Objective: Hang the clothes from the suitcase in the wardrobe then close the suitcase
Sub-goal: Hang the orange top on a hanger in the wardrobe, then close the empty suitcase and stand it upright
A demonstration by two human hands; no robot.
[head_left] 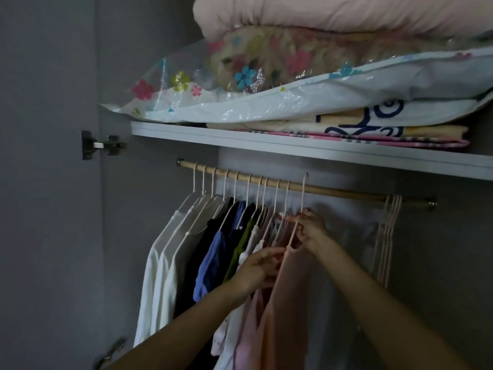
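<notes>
peach top point(286, 289) (on hanger) between 2 hands point(310, 229)

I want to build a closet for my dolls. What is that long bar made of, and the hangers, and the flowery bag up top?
The bar looks like bare pale wood, tan and matte, with metal-looking end caps. The hangers are thin and pale pink, likely coated wire or plastic; too dim to tell. The flowery bag seems clear, shiny plastic: it glints, crinkles, and bedding shows through it.
</notes>
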